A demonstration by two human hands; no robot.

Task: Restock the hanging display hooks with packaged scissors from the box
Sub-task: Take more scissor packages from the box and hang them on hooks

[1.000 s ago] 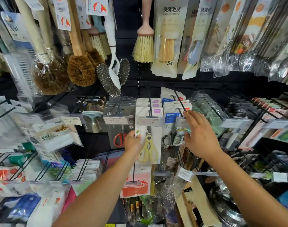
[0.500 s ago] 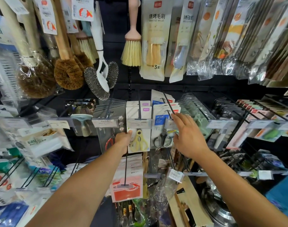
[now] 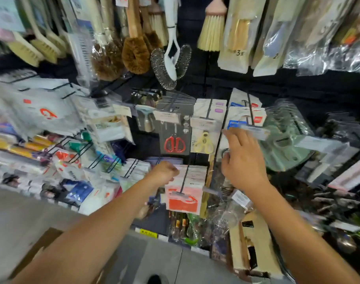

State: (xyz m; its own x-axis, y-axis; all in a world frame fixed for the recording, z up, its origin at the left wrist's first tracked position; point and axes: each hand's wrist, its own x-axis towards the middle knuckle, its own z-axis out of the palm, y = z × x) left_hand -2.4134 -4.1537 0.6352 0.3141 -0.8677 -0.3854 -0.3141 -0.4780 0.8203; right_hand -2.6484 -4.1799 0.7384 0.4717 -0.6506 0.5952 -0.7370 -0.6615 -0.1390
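A yellow-handled scissors pack (image 3: pixel 203 140) hangs at the front of a middle hook, beside a red-handled scissors pack (image 3: pixel 175 143) on its left. White scissors packs (image 3: pixel 245 117) fill the hook on the right. My left hand (image 3: pixel 164 171) is below the yellow pack, apart from it, fingers loosely curled and holding nothing. My right hand (image 3: pixel 243 158) is raised in front of the right hook's front pack. Its fingers are straight and their tips reach the hook's price tag (image 3: pixel 254 131). The view is motion-blurred.
Brushes and a wire scrubber (image 3: pixel 172 64) hang above. Green plastic items (image 3: pixel 285 140) crowd the hook to the right. White-and-red packs (image 3: pixel 184 193) hang below the scissors. A cardboard box (image 3: pixel 38 248) is at the lower left, and another carton (image 3: pixel 256 242) at the lower right.
My left hand let go of the yellow scissors pack and dropped lower and toward me. My right hand stayed at the right hook. The view swung left and down.
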